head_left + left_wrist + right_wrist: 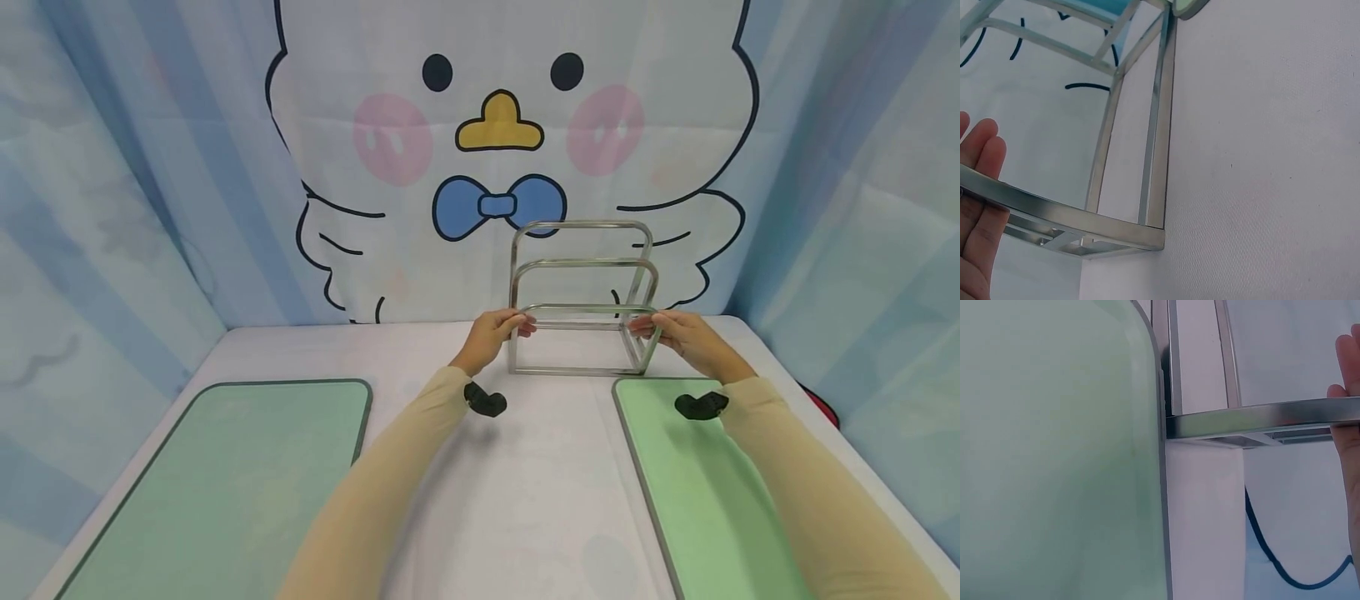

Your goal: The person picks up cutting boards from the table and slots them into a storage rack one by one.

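A silver metal rack [592,309] with several rounded upright loops stands at the back of the table. My left hand [491,335] grips the rack's near loop on its left side, with fingers reaching behind the bar. On the opposite side, my right hand [693,340] holds the same loop near its upper right corner. In the left wrist view, fingers [990,156] show past the metal bar [1085,219]. The right wrist view catches part of the right hand [1349,456] at the bar [1260,417]; the thumb is out of sight there.
A pale green board [255,475] with a grey rim lies on the left of the white table [517,517]. Another green board [705,500] lies at the right, its far edge close to the rack. A curtain with a cartoon print [498,204] hangs behind.
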Available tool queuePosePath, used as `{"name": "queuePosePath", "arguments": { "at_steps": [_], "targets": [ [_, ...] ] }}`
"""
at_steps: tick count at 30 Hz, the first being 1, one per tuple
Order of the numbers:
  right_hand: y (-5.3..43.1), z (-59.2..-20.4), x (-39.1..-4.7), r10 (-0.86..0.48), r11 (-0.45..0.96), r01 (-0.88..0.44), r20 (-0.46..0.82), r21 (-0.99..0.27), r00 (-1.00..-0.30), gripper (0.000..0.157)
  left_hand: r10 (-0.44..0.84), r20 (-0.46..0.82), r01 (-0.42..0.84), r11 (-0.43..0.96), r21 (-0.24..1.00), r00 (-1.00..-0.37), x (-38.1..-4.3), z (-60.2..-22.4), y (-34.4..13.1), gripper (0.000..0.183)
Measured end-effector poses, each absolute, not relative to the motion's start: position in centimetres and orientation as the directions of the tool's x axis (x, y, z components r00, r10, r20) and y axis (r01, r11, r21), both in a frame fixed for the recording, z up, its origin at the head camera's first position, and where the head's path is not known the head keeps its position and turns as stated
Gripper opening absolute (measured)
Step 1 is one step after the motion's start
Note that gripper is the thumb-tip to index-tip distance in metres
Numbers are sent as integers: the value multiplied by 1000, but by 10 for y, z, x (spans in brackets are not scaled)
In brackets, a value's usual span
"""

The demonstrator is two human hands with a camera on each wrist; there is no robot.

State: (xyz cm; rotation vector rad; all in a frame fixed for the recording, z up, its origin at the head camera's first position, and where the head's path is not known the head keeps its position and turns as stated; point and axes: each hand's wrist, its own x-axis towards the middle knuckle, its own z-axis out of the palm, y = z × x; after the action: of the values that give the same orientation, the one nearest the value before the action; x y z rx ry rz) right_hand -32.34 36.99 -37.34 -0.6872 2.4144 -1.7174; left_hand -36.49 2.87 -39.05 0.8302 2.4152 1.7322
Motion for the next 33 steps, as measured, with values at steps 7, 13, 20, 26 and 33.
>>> {"name": "queuePosePath", "arguments": {
  "at_steps": [7,13,20,26,33],
  "targets": [
    [364,-377,-326,-448,125,-310,226,-942,-865,40,429,254,366,203,908,-867,-365,-390,24,33],
    [358,-380,-327,-424,100,-316,247,-943,-871,41,412,253,356,195,914,-876,-365,-393,21,31],
    [355,-382,-327,-404,150,-319,236,-936,-884,46,406,256,360,204,910,-877,-367,-394,18,34],
    [351,-382,-327,-392,162,-310,228,-937,-891,45,403,245,349,206,914,-882,-365,-394,14,32],
    [346,-381,-330,-415,130,-322,243,-938,-877,42,413,240,345,199,917,-879,-363,-391,7,33]
  ]
}}
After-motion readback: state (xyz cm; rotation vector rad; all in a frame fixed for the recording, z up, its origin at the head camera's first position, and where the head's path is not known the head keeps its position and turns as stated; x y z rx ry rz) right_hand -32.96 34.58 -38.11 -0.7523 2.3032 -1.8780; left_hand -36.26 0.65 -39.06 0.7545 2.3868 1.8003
